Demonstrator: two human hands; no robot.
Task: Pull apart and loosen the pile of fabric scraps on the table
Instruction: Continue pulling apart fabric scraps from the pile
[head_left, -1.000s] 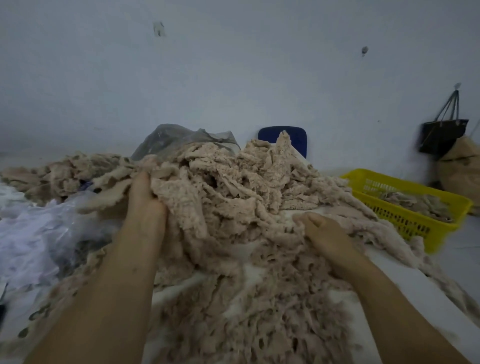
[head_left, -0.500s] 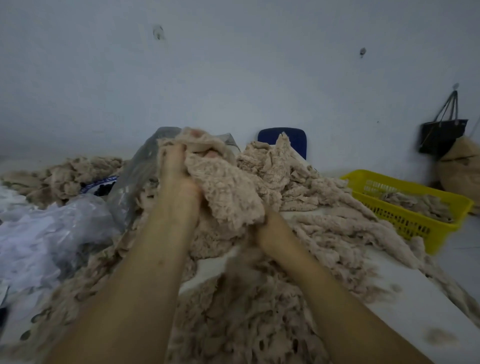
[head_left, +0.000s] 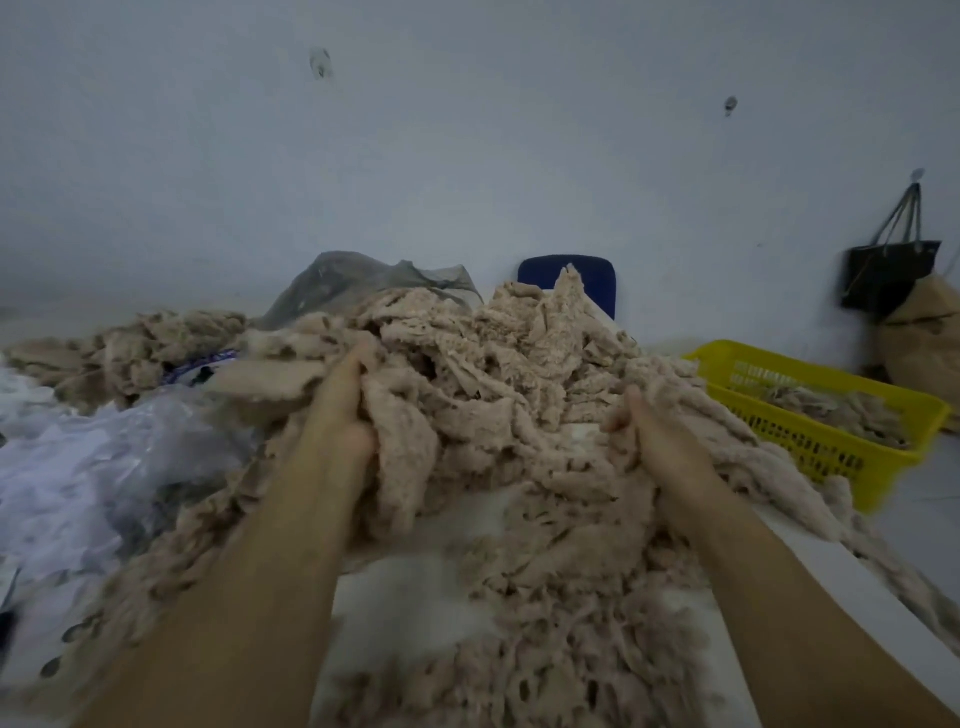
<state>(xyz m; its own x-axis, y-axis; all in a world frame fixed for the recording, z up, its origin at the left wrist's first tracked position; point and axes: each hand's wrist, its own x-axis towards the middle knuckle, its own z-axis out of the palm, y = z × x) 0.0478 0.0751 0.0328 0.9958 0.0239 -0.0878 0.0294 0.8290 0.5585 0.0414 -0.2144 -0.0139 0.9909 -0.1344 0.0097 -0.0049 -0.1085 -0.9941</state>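
Sprawling pile: beige ragged fabric scraps (head_left: 519, 364) cover the white worktop (head_left: 805, 561), far edge hidden behind the heap.
Left hand (head_left: 337, 415): fingers curl into scraps, gripping a clump.
Right hand (head_left: 649, 436): fingers buried; grip cannot be told.

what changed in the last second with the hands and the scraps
Half a second ago both hands held a clump lifted together. Now the left hand and right hand have dropped and spread apart, each gripping into the fabric scraps. The yellow basket and blue chair stayed put.
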